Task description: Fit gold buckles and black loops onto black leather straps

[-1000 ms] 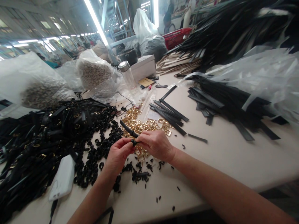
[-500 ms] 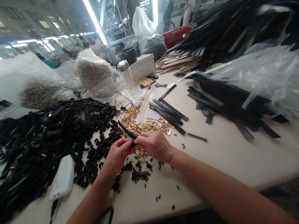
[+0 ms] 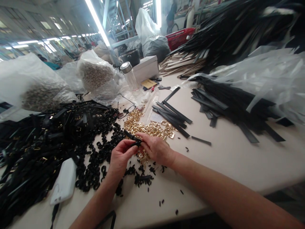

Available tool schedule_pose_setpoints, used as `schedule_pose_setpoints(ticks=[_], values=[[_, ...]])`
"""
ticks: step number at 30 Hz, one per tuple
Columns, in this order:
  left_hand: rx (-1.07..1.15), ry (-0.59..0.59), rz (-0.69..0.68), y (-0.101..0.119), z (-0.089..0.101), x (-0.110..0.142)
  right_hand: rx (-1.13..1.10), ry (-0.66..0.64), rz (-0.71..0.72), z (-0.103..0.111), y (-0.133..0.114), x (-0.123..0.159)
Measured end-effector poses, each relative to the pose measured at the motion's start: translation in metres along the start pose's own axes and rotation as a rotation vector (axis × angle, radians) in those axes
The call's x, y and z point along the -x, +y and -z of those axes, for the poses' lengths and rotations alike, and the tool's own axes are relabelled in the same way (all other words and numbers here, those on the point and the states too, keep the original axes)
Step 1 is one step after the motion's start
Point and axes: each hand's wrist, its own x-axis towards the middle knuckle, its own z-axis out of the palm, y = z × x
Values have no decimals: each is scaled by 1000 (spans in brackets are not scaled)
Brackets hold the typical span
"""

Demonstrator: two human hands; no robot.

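A short black strap (image 3: pixel 130 135) is held between both hands, over the near edge of a pile of gold buckles (image 3: pixel 152 128). My left hand (image 3: pixel 121 155) pinches its near part between thumb and fingers. My right hand (image 3: pixel 157 149) is closed on the strap from the other side. The fingers cover part of it, so I cannot make out its end. Small black loops (image 3: pixel 94 165) lie heaped left of my left hand. Tiny black scraps (image 3: pixel 143 178) are scattered on the table just below the hands.
Finished-looking black straps with buckles (image 3: pixel 45 133) pile up at left, beside a white power bank (image 3: pixel 64 181) with a cable. Loose black strips (image 3: pixel 172 116) lie right of the buckles. Glasses (image 3: pixel 126 110), a glass bottle (image 3: pixel 130 76) and plastic bags (image 3: pixel 95 71) stand farther back.
The strap has turned and sits lower, folded closer into the fingers. My right hand has shifted slightly down, and my left fingers have reached further along the strap.
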Motion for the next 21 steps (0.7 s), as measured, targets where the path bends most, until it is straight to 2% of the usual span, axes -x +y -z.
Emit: schedule_pose_setpoints(ticks=[8,12,15,18,21], values=[[22,62,43,-3,6,-2,-83,56,19,-3,-2,2],[122,69,70,-1,2,-2,-155,114,31,-1,-2,1],[226,80,71,1,-3,-2,-237,111,19,0,-3,0],[282,96,35,3,-6,-1,-406,52,-25,-2,-5,0],[201,143,-48,5,-6,4,-677,-36,-119,-6,-6,1]])
